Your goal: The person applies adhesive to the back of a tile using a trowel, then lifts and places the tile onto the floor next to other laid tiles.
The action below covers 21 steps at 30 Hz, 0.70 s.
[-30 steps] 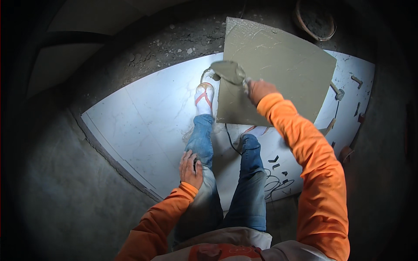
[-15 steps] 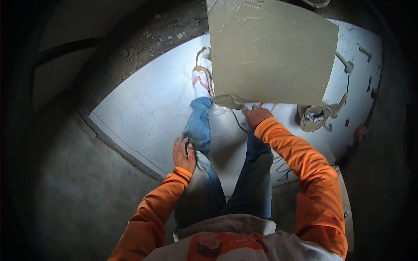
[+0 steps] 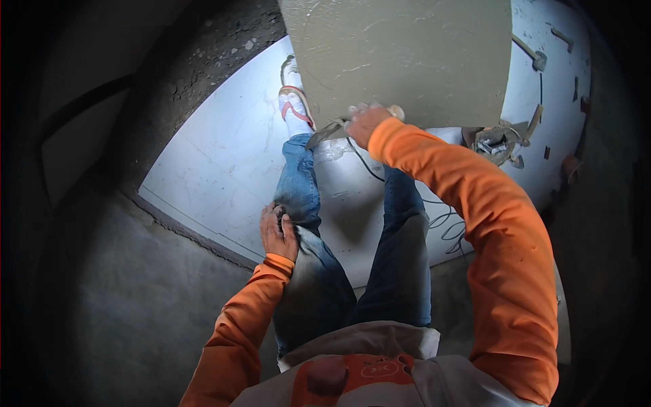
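A large panel (image 3: pixel 407 64) in front of me is coated with smooth, wet grey-brown mortar. My right hand (image 3: pixel 368 122) is closed round the handle of a trowel at the panel's near edge. The tilted, mortar-smeared trowel blade (image 3: pixel 324 134) points left toward my left foot, and the light handle end sticks out right of the fist. My left hand (image 3: pixel 278 234) lies on my left knee with its fingers stretched out and the thumb apart. A dark patch shows between thumb and fingers; I cannot tell what it is.
Large white marbled tiles (image 3: pixel 210 149) lie under my sandalled foot (image 3: pixel 295 108). To the right are a bucket (image 3: pixel 494 144) with tools in it, a hammer (image 3: pixel 539 61) and other small tools. A dark cable (image 3: pixel 447 227) coils beside my right leg. Rough rubble (image 3: pixel 224 51) borders the tiles at far left.
My right hand has moved up and left along the panel's near edge with the trowel, whose blade now tilts more. My left hand stays on the knee. The view has shifted slightly.
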### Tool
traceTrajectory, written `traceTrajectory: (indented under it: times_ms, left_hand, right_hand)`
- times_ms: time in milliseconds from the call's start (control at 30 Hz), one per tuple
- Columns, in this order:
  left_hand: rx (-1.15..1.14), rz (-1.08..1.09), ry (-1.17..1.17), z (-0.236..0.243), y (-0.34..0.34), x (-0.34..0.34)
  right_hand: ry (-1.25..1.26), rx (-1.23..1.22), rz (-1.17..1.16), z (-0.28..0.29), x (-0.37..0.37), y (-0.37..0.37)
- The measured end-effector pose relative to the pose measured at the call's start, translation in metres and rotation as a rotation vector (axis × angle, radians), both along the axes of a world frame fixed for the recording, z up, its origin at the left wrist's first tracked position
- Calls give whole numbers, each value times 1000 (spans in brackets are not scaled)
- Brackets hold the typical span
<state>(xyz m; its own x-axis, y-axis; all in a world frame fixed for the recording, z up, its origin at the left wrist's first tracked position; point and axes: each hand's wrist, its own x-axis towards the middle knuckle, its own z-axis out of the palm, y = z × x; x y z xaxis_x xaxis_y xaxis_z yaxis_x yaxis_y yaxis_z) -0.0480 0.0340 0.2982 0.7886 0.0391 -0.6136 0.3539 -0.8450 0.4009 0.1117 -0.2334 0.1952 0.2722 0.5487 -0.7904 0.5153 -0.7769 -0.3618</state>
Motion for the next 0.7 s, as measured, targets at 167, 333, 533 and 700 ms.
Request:
traceTrajectory:
  times_ms: [167, 333, 533, 700]
  left_hand:
    - [-6, -2, 9, -3, -5, -3]
    - [-41, -12, -37, -3, -17, 0]
    - [-79, -66, -46, 3, -26, 5]
    - [-51, -137, -45, 10, -39, 9]
  right_hand:
    - [-61, -88, 99, 6, 5, -17]
    - [-64, -271, 196, 25, 15, -87]
    - [-169, -561, 175, 53, 3, -210]
    - [-279, -775, 82, 94, -8, -319]
